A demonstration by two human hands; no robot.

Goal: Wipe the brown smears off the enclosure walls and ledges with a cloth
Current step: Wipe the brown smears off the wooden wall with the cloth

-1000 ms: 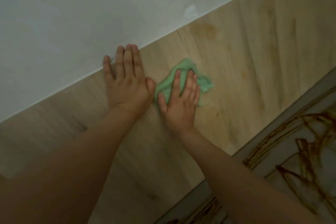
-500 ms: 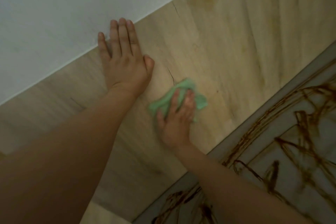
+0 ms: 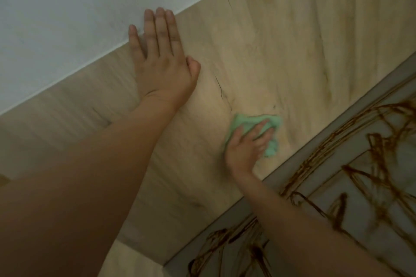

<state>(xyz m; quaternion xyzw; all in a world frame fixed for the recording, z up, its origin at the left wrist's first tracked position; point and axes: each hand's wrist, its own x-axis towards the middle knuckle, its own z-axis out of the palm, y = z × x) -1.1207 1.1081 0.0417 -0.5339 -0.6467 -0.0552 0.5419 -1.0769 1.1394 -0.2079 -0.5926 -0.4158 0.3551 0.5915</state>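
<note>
The left hand (image 3: pixel 164 67) lies flat, fingers straight, on a wood panel (image 3: pixel 270 51). At its 4 o'clock, the right hand (image 3: pixel 245 148) presses a green cloth (image 3: pixel 243 122) against the panel with spread fingers. Brown smears (image 3: pixel 371 177) streak the grey ledge (image 3: pixel 400 74) at 4 o'clock.

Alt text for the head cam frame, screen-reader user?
The right hand presses a green cloth flat against a pale wood-grain panel near its lower edge. The left hand lies flat higher up, fingertips reaching the white wall above. Thick brown smears streak the grey surface at lower right.
</note>
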